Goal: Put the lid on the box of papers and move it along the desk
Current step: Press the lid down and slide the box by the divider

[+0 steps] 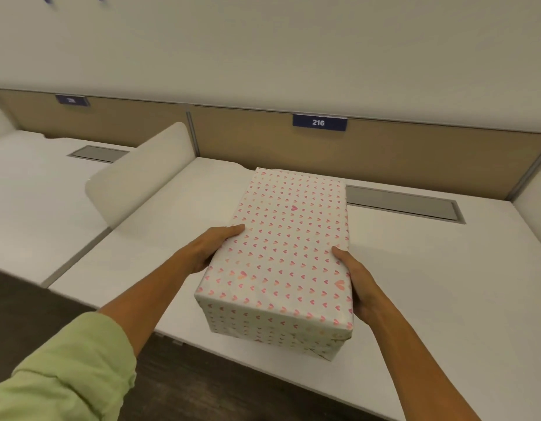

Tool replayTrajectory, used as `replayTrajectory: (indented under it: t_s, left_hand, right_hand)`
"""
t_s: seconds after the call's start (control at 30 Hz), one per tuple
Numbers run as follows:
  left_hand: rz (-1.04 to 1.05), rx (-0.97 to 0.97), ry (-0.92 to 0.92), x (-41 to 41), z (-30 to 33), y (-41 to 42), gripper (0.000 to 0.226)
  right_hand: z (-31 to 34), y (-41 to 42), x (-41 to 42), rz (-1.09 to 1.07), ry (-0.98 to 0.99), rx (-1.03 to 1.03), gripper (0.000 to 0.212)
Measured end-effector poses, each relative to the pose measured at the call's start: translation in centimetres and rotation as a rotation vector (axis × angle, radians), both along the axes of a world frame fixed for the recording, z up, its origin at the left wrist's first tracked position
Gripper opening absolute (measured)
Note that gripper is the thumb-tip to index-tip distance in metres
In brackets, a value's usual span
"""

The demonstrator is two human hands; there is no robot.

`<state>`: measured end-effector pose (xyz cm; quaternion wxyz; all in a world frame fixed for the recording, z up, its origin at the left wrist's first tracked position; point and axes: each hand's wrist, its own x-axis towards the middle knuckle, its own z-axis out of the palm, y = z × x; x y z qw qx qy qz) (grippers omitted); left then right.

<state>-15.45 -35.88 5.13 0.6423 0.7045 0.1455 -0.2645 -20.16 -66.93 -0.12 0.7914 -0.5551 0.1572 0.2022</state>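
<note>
At the far left a neighbouring white worktop section [23,183] carries a grey recessed cable flap [97,154], and a rounded off-white divider panel [138,171] stands between it and the main white laminate worktop [430,268]. A pale green rolled-up sleeve [69,372] covers the left upper forearm at the lower left, with the bare forearm reaching up and right from it.

The left hand [210,249] presses against the left long side of the box, its thumb lying flat along the upper left edge of the lid; the other fingers are hidden behind the box wall, so how far they curl cannot be told.

The rectangular box wrapped in white paper with small pink and orange hearts [284,256] lies between the two hands on the worktop, its long axis running away from the person and its near end close to the front edge of the worktop. Its matching heart-patterned lid [290,232] sits closed on top, flush with the sides.

The right hand [358,287] clasps the right long side near the front corner, thumb on the lid's right edge, the remaining fingers wrapped down the side and mostly out of sight. Both hands hold the box from opposite sides.

Behind the box, a tan back panel [384,159] bears a dark blue tag reading 216 [319,122], and a second grey recessed flap [406,203] lies just right of the box's far end.
</note>
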Motion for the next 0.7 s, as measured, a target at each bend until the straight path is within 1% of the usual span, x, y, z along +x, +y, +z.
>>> replayTrajectory:
  t_s: [0.1,0.17,0.27,0.33,0.4,0.47,0.6,0.7]
  left_hand:
    - [0.042,0.043,-0.009,0.0,1.3,1.0,0.042]
    - [0.072,0.082,-0.019,0.1,2.3,1.7,0.041]
    - [0.131,0.112,-0.034,1.1,3.3,3.3,0.047]
    - [0.17,0.114,-0.033,2.0,3.9,4.4,0.053]
    - [0.188,0.127,-0.05,2.8,4.6,5.3,0.05]
    - [0.196,0.137,-0.068,3.9,5.2,6.7,0.046]
    - [0.186,0.189,-0.097,6.9,6.2,10.2,0.054]
    - [0.172,0.237,-0.102,9.7,6.9,13.3,0.056]
  right_hand:
    - [0.4,1.1,1.1,0.019,-0.026,-0.009,0.044]
    - [0.7,2.1,2.1,0.03,-0.053,-0.032,0.051]
    - [1.5,3.9,3.7,0.054,-0.103,-0.067,0.065]
    - [2.1,5.3,4.9,0.063,-0.129,-0.08,0.068]
    - [2.6,6.6,6.2,0.07,-0.148,-0.093,0.067]
    - [3.1,8.1,7.7,0.069,-0.166,-0.101,0.061]
    - [4.5,11.4,10.9,0.07,-0.201,-0.132,0.051]
    - [5.3,14.3,13.8,0.07,-0.226,-0.158,0.051]
